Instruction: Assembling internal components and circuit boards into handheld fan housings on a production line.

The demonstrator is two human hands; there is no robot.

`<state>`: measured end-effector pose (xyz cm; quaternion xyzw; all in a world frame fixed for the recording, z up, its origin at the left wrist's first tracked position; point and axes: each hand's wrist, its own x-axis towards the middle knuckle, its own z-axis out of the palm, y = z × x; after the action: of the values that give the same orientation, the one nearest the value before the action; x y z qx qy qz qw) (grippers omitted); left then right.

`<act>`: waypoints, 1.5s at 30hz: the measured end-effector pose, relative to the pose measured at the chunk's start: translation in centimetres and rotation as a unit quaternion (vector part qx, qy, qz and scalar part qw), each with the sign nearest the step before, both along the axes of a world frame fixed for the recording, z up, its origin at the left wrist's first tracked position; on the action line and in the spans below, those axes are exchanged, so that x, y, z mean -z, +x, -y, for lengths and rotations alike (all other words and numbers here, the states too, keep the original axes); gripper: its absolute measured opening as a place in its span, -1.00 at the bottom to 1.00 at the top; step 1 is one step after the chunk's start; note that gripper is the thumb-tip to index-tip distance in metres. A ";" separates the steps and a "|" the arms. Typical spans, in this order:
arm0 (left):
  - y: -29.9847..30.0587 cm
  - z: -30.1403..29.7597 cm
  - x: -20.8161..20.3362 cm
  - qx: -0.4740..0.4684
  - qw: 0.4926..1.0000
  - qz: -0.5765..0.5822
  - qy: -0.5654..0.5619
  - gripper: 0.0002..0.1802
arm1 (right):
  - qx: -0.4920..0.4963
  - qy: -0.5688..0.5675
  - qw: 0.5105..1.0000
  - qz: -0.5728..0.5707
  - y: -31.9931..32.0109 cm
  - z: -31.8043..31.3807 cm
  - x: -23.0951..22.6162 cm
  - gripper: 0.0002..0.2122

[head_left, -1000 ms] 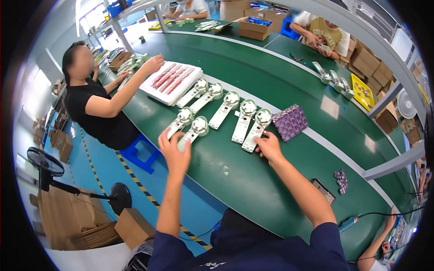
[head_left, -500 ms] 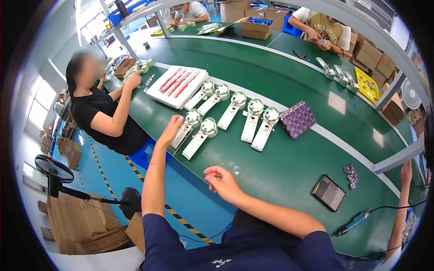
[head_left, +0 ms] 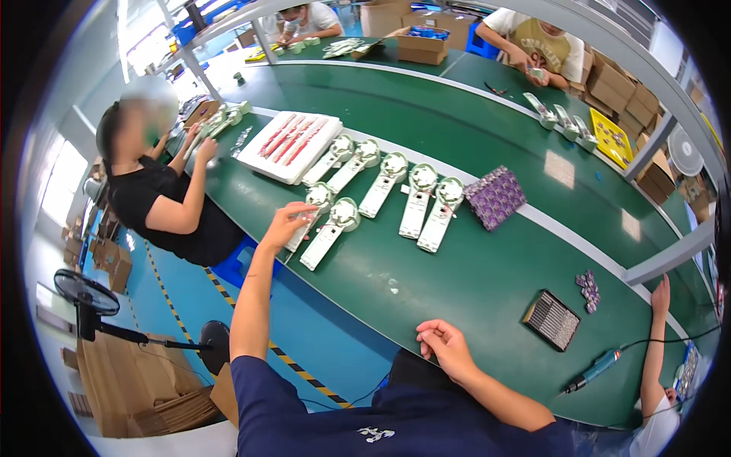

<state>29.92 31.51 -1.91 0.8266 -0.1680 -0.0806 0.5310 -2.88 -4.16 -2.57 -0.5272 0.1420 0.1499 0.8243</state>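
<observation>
My left hand (head_left: 285, 226) reaches over the table's near left edge, fingers apart, beside a pale handle-shaped housing (head_left: 318, 196) with a round shiny head. It partly covers that housing's handle; whether it touches it I cannot tell. Just right of it lies a similar housing (head_left: 326, 242), with more housings (head_left: 381, 186) in a row behind. My right hand (head_left: 449, 349) hovers at the near table edge, its fingers loosely bent and apart from the thumb, with nothing visible in them. To its right are a black-framed tray of small metal parts (head_left: 553, 320) and a teal electric screwdriver (head_left: 598, 371).
A white foam tray (head_left: 266, 169) with red-and-white strips stands at the back left. A purple patterned stack (head_left: 495, 198) lies behind the row; small purple pieces (head_left: 588, 291) lie farther right. A co-worker (head_left: 164, 194) sits at left, and another person's arm (head_left: 655, 343) reaches in at right.
My right hand has moved right and slightly toward me, away from the housings. My left hand has stayed by the nearest left housing, its fingers now spread more. The view has shifted slightly.
</observation>
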 end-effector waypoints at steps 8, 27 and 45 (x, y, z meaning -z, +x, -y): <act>-0.5 -5.0 -0.4 -0.080 0.992 0.083 0.049 -0.61 | 0.083 -0.005 0.995 0.059 -2.6 4.2 -1.9 -0.84; -28.1 32.5 -2.0 0.011 0.996 0.009 -0.086 -0.72 | -0.123 -0.786 0.595 0.116 0.3 34.2 -5.7 -0.61; -30.0 33.5 -1.7 0.030 0.951 -0.252 -0.176 -0.67 | 0.164 0.004 0.986 0.026 -7.8 14.4 -3.4 -0.68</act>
<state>-0.03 -1.96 -0.17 0.6676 -0.0650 -0.2717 0.6901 -10.63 -18.54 0.81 -0.4973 0.2043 -0.0010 0.8432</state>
